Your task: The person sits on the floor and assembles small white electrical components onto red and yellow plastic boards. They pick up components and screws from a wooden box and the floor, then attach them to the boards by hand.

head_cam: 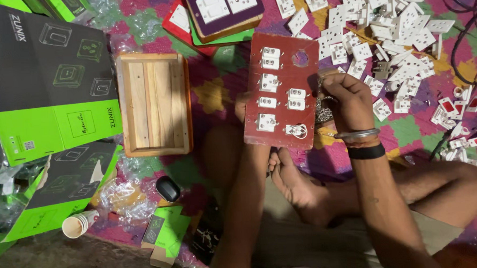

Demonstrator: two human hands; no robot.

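While much of the floor is buried under a patterned mat [215, 95] of pink, green and yellow patches, the largest things on it are two black-and-green cartons: one big carton [43, 78] at upper left, cut off by the frame edge, and a second carton [64, 187] below it, partly hidden by crumpled plastic wrap. Beside them lies one shallow wooden box [152, 103], open side up. A loose heap of white socket and switch parts [383, 20] spreads over the upper right, too many and too overlapped to count, with a few red-faced ones near the right edge.

At centre, a red-brown board [282, 89] is held up over the person's crossed legs. It has one round hole near its top and eight white fittings that I can count on its back, though the right edge is partly covered. The left hand [242, 104] is mostly hidden behind the board; only its fingers curl around the left edge, gripping it. The right hand [349, 99] is clenched at the board's right edge around a small metal piece that is hard to make out. One paper cup [77, 224] lies on its side at lower left, and one small black case [168, 188] sits near it.
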